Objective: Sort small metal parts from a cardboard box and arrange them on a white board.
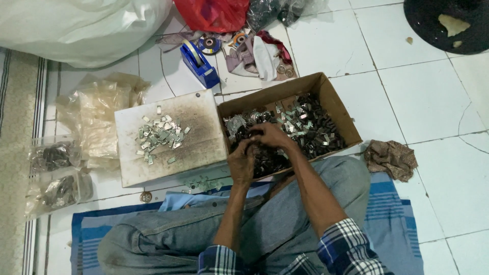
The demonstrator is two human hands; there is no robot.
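I sit cross-legged on a tiled floor. Both hands reach into an open cardboard box (340,106) filled with small metal clips, some shiny, some dark. My left hand (241,162) rests at the box's near left part, fingers curled among the dark pieces. My right hand (271,135) is just above it, fingers bent down into the pile; whether either hand grips a piece is hidden. To the left of the box lies a stained white board (204,137) carrying a small heap of shiny metal clips (159,136).
A blue tape dispenser (199,63) stands behind the board. Clear plastic bags (99,114) and bags of dark parts (58,173) lie at left. A large white sack (76,25), a red bag (214,12), a crumpled brown cloth (391,159) and a blue striped mat (395,214) surround me.
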